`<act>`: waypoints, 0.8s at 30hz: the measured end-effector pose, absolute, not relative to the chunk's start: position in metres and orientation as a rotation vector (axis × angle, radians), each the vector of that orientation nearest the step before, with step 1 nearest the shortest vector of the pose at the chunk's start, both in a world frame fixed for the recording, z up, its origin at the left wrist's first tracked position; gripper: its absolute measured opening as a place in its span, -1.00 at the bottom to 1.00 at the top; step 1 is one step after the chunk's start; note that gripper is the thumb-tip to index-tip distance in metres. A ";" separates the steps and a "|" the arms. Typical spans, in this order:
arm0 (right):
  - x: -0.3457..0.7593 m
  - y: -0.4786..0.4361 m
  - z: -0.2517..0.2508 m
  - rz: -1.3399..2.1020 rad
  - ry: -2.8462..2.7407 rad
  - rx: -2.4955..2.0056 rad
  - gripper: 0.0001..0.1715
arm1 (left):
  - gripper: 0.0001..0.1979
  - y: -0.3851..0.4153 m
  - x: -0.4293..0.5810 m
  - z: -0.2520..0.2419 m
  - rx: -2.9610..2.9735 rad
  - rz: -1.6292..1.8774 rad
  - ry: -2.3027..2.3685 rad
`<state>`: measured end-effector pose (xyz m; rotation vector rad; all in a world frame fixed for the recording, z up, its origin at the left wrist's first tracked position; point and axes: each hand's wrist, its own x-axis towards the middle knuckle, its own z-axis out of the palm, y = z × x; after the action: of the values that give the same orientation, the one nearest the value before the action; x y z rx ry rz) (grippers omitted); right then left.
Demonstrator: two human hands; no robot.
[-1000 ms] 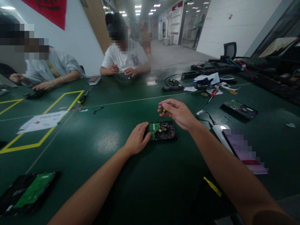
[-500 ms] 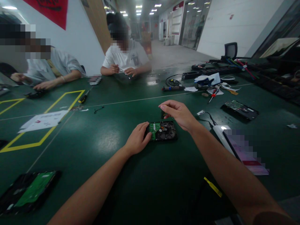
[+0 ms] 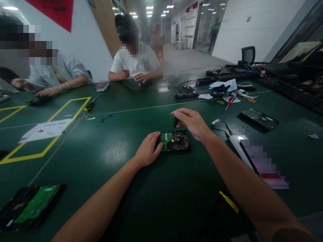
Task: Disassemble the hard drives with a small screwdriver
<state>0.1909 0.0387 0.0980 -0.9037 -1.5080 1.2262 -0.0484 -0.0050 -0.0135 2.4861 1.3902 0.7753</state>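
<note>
A hard drive (image 3: 182,141) lies on the green table in front of me, its green circuit board and dark metal casing facing up. My left hand (image 3: 149,148) is wrapped round the drive's left end, thumb on the near side and fingers on the far side. Above the drive's far edge, my right hand (image 3: 190,122) grips a screwdriver (image 3: 175,121) by its dark handle with yellow marks. The screwdriver stands about upright, its thin shaft pointing down at the drive's far edge. Whether its tip sits in a screw is too small to tell.
More hard drives lie at right (image 3: 258,119) and front left. A phone (image 3: 263,164) rests on a white device to my right. A yellow-black screwdriver (image 3: 90,105), a red screwdriver (image 3: 229,103), gloves (image 3: 223,85) and paper (image 3: 46,130) lie about. Two people sit across the table.
The screwdriver's handle has turned or tilted slightly in my right hand, showing more of its yellow marking. My left hand and the hard drive have stayed in place.
</note>
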 end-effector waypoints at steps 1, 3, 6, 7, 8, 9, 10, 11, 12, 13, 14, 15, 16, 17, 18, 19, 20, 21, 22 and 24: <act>0.190 0.038 0.098 1.211 -1.521 -0.897 -0.72 | -0.45 -0.005 -0.048 -0.014 2.489 0.774 1.388; 0.188 0.037 0.098 1.226 -1.526 -0.882 -0.71 | -0.46 -0.005 -0.048 -0.014 2.491 0.778 1.388; 0.186 0.036 0.096 1.319 -1.459 -0.864 -0.68 | -0.46 -0.005 -0.048 -0.014 2.483 0.782 1.393; 0.185 0.037 0.096 1.347 -1.425 -0.859 -0.67 | -0.46 -0.005 -0.048 -0.014 2.480 0.780 1.393; 0.185 0.037 0.095 1.372 -1.391 -0.852 -0.67 | -0.47 -0.005 -0.048 -0.014 2.478 0.779 1.394; 0.185 0.038 0.095 1.393 -1.361 -0.844 -0.67 | -0.47 -0.005 -0.048 -0.014 2.476 0.778 1.394; 0.185 0.038 0.095 1.408 -1.337 -0.837 -0.68 | -0.47 -0.005 -0.048 -0.014 2.475 0.776 1.395; 0.185 0.038 0.096 1.418 -1.320 -0.830 -0.69 | -0.47 -0.005 -0.048 -0.014 2.474 0.774 1.394; 0.186 0.038 0.097 1.423 -1.314 -0.828 -0.71 | -0.47 -0.005 -0.048 -0.014 2.474 0.772 1.393; 0.187 0.038 0.098 1.417 -1.323 -0.834 -0.73 | -0.46 -0.005 -0.048 -0.014 2.474 0.770 1.392; 0.188 0.038 0.098 1.398 -1.345 -0.849 -0.75 | -0.46 -0.005 -0.048 -0.013 2.473 0.771 1.393; 0.189 0.039 0.099 1.367 -1.376 -0.871 -0.76 | -0.46 -0.005 -0.048 -0.013 2.473 0.771 1.393; 0.190 0.039 0.100 1.330 -1.409 -0.895 -0.75 | -0.46 -0.006 -0.048 -0.012 2.469 0.773 1.395; 0.191 0.039 0.100 1.293 -1.441 -0.917 -0.75 | -0.47 -0.006 -0.048 -0.012 2.465 0.773 1.395; 0.192 0.039 0.100 1.261 -1.469 -0.934 -0.74 | -0.47 -0.006 -0.048 -0.011 2.461 0.771 1.393; 0.193 0.039 0.100 1.239 -1.491 -0.942 -0.74 | -0.47 -0.006 -0.048 -0.011 2.458 0.770 1.390; 0.193 0.039 0.100 1.227 -1.508 -0.943 -0.73 | -0.47 -0.006 -0.048 -0.011 2.456 0.770 1.387; 0.193 0.039 0.100 1.226 -1.518 -0.941 -0.72 | -0.47 -0.006 -0.048 -0.011 2.457 0.772 1.384; 0.192 0.038 0.100 1.236 -1.523 -0.937 -0.71 | -0.46 -0.006 -0.048 -0.012 2.458 0.776 1.385; 0.190 0.037 0.099 1.279 -1.516 -0.924 -0.67 | -0.46 -0.006 -0.048 -0.012 2.464 0.784 1.392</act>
<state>0.1905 0.0367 0.0988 -0.9239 -1.5159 1.2789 -0.0479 -0.0056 -0.0122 2.4636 1.3917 0.7843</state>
